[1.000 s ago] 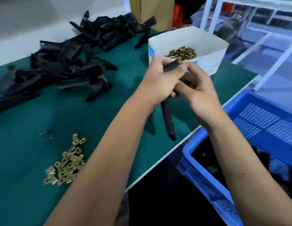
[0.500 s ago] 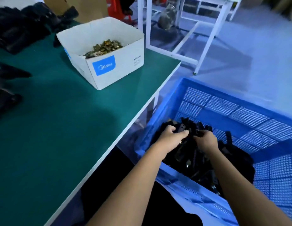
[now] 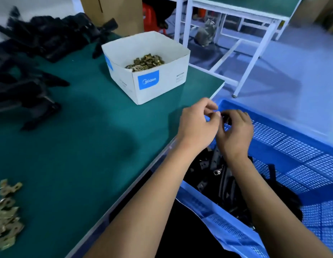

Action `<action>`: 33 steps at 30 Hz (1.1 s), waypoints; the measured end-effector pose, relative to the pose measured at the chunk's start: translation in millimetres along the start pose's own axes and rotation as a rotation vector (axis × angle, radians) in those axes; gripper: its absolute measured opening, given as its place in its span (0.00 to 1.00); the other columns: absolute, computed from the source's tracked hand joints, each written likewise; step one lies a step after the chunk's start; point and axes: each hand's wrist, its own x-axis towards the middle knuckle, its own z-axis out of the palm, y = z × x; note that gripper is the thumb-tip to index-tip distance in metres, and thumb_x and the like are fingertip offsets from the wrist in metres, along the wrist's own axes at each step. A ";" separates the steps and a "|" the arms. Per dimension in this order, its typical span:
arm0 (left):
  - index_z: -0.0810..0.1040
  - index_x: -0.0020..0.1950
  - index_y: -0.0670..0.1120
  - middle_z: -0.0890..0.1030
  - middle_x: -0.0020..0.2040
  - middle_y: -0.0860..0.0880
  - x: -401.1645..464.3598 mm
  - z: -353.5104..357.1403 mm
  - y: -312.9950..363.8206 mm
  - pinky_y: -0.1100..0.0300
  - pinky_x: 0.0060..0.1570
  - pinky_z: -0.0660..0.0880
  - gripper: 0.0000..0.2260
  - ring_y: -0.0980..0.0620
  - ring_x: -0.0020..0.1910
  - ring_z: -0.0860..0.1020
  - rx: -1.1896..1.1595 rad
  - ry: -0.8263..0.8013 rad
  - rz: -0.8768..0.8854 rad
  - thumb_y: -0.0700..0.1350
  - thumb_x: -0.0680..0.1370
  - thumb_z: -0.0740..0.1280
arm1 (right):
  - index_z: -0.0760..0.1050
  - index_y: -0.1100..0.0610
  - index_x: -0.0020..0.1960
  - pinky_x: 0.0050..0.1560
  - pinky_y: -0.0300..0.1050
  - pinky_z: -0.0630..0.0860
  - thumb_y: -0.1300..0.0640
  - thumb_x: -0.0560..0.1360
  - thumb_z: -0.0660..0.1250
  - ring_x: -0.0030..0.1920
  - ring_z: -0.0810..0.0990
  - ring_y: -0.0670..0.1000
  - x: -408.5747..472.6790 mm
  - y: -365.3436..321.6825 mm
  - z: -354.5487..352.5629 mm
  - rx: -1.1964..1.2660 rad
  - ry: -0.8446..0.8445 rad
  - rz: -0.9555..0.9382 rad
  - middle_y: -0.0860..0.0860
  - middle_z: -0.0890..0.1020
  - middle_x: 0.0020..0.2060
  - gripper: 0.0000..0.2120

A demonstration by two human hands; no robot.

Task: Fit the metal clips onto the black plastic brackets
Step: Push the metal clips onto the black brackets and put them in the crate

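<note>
Both hands [image 3: 216,127] meet above blue crate [image 3: 296,146]

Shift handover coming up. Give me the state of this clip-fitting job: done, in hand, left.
Done: black brackets lie in the blue crate, at least one with a clip on it. In hand: the left hand and right hand meet above the crate; what they hold is hidden. Left: a pile of black brackets on the green table, loose clips beside it, more clips in the white box.
</note>
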 end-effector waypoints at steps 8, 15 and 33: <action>0.80 0.42 0.48 0.83 0.38 0.56 -10.9 -167.1 17.5 0.51 0.44 0.80 0.05 0.54 0.40 0.82 0.085 0.502 0.127 0.38 0.74 0.68 | 0.77 0.61 0.44 0.38 0.53 0.70 0.60 0.75 0.65 0.40 0.76 0.62 18.5 -198.7 42.1 0.281 -0.304 -0.355 0.57 0.81 0.38 0.05; 0.82 0.45 0.46 0.83 0.39 0.56 -94.8 -336.9 -21.0 0.54 0.49 0.80 0.05 0.59 0.41 0.81 0.319 0.940 0.012 0.39 0.77 0.68 | 0.79 0.58 0.46 0.44 0.55 0.77 0.61 0.72 0.65 0.46 0.82 0.61 -36.9 -371.1 93.3 0.456 -0.774 -0.664 0.55 0.85 0.44 0.05; 0.79 0.46 0.46 0.85 0.46 0.45 -195.3 -485.7 -70.6 0.43 0.51 0.83 0.09 0.40 0.46 0.85 0.000 1.355 -0.496 0.48 0.69 0.66 | 0.50 0.52 0.83 0.72 0.64 0.59 0.55 0.81 0.65 0.72 0.66 0.66 -139.0 -563.5 192.2 0.059 -0.854 -1.156 0.61 0.60 0.78 0.36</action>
